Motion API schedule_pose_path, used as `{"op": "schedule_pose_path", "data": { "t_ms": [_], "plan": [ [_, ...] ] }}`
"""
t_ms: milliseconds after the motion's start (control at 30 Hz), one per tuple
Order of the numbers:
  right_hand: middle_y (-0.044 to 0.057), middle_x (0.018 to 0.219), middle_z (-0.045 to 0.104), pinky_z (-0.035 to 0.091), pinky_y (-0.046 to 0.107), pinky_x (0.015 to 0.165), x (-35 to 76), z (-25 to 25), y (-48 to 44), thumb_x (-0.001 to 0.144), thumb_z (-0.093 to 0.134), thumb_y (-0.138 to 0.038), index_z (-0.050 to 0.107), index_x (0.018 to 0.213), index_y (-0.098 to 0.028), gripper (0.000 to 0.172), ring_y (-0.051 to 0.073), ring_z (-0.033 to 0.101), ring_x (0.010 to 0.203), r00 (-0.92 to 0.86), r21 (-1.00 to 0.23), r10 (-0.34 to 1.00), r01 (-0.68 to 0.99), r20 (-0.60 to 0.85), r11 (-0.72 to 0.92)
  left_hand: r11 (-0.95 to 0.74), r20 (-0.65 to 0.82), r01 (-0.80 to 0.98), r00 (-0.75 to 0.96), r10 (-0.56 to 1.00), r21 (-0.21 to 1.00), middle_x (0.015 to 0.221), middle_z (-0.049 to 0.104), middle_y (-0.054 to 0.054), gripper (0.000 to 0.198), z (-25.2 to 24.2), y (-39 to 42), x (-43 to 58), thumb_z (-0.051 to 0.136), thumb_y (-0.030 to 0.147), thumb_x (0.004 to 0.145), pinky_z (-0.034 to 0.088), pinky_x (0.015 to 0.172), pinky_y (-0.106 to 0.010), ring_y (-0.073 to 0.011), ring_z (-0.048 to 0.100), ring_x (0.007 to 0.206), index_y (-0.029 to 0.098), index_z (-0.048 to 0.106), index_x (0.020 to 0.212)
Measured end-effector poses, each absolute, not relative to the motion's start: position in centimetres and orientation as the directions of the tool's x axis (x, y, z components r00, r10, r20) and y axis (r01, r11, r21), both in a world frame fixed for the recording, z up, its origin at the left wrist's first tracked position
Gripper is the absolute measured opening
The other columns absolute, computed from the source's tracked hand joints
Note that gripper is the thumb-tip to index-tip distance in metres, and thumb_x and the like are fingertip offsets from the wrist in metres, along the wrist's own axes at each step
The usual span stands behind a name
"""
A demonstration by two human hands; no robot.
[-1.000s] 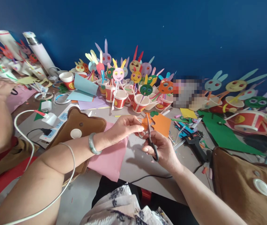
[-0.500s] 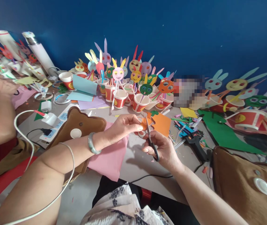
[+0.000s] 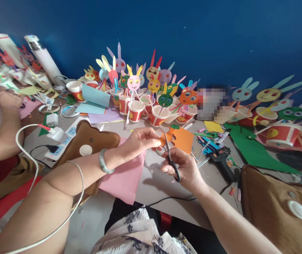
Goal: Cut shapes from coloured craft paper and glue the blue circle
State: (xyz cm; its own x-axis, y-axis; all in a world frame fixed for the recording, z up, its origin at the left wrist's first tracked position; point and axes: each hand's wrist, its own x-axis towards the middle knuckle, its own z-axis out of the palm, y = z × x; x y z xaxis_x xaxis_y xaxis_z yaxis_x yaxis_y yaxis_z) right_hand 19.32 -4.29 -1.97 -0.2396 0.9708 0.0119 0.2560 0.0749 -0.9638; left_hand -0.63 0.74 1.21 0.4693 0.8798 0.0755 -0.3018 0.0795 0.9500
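Between thumb and fingers, my left hand [image 3: 145, 141] pinches a small piece of orange paper [image 3: 162, 140]. My right hand [image 3: 184, 169] is wrapped around the black handles of a pair of scissors [image 3: 172, 165]. The blades point up and away from me and lie against the orange piece; whether they are apart is hard to make out. Just beyond them, a larger sheet of orange paper [image 3: 184, 139] with curved cut-outs lies on the table. Under my left forearm is a sheet of pink paper [image 3: 125, 176].
Paper cups [image 3: 136, 112] holding paper rabbit heads on sticks line the back, before a blue wall. A glue gun [image 3: 222, 162] lies right, near green paper [image 3: 254, 150]. Brown pouches [image 3: 275, 197] flank me. A power strip [image 3: 67, 139] and another person's arm [image 3: 5, 120] are left.
The orange piece has shifted slightly against the scissor blades. The other person's hand at the left has moved a little. My hands stay almost in place.
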Motion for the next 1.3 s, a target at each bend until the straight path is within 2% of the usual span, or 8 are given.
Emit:
{"op": "schedule_pose_path", "data": {
  "t_ms": [633, 800, 933, 1300],
  "plan": [
    [-0.002, 0.056, 0.056, 0.037, 0.026, 0.045, 19.1, -1.8, -4.4, 0.058, 0.084, -0.072, 0.061, 0.085, -0.021, 0.062, 0.013, 0.047, 0.048, -0.24, -0.97, 0.971, 0.24, -0.013, 0.047, 0.059, 0.098, -0.328, 0.442, 0.891, 0.943, 0.068, 0.067, 0.0, 0.012, 1.41, 0.88, -0.66, 0.071, 0.018, 0.076, 0.054, 0.069, -0.026, -0.0114, 0.067, 0.066, 0.015, 0.061, 0.07],
    [-0.002, 0.056, 0.057, 0.038, 0.027, 0.046, 19.22, -1.96, -4.28, 0.058, 0.084, -0.072, 0.061, 0.085, -0.021, 0.062, 0.013, 0.048, 0.049, -0.235, -0.971, 0.972, 0.238, -0.023, 0.035, 0.04, 0.099, -0.298, 0.437, 0.894, 0.954, 0.069, 0.068, -0.001, 0.014, 1.43, 0.84, -0.78, 0.071, 0.023, 0.079, 0.053, 0.069, -0.026, -0.0113, 0.066, 0.067, 0.014, 0.062, 0.074],
    [-0.002, 0.056, 0.058, 0.038, 0.027, 0.045, 19.26, -2.03, -4.23, 0.06, 0.084, -0.071, 0.061, 0.085, -0.021, 0.061, 0.013, 0.047, 0.048, -0.24, -0.97, 0.97, 0.239, -0.023, 0.036, 0.045, 0.086, -0.258, 0.474, 0.876, 0.965, 0.072, 0.068, -0.002, 0.018, 1.27, 0.8, -0.76, 0.078, 0.026, 0.077, 0.054, 0.07, -0.027, -0.0123, 0.066, 0.069, 0.014, 0.065, 0.079],
    [-0.002, 0.056, 0.059, 0.04, 0.027, 0.045, 19.14, -1.83, -4.21, 0.058, 0.086, -0.069, 0.062, 0.084, -0.021, 0.06, 0.013, 0.05, 0.048, -0.246, -0.975, 0.969, 0.219, -0.023, 0.032, 0.019, 0.079, -0.21, 0.449, 0.89, 0.977, 0.068, 0.066, -0.001, 0.015, 1.19, 0.75, -0.8, 0.075, 0.022, 0.078, 0.055, 0.069, -0.026, -0.0124, 0.066, 0.069, 0.014, 0.063, 0.075]
  ]
}}
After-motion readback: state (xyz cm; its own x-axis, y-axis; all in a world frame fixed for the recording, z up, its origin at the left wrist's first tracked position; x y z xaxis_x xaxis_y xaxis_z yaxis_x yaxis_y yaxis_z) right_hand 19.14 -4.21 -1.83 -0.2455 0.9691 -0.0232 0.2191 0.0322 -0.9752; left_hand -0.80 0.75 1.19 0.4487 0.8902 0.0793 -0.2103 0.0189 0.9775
